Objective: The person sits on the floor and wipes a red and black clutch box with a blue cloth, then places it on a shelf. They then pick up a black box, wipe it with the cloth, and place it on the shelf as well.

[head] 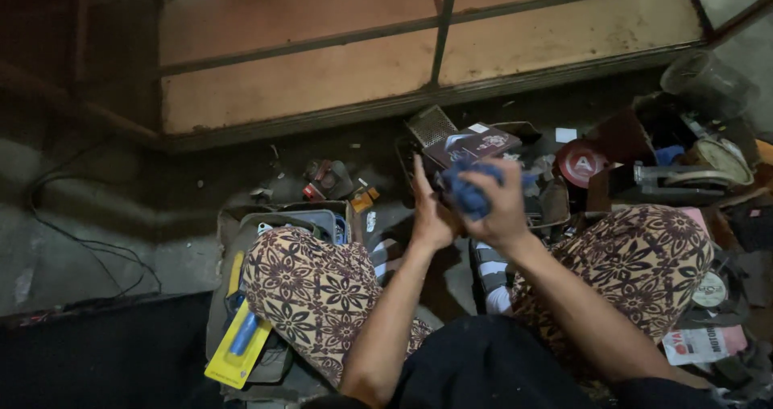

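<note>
Blue cloth (469,192) bunched between both hands, held up in front of the knees.

It sits directly at the hands with no gap to close: the right hand (498,204) is clenched around the wad from the right side, fingers curled over it, while the left hand (429,212) stands nearly flat and upright, fingers pointing away, its palm pressed against the wad's left side. Crumpled, the cloth has no clear long axis. Just beyond lies a dark printed box (475,145); a yellow blister pack (240,346) rests on the floor by the left knee.
</note>
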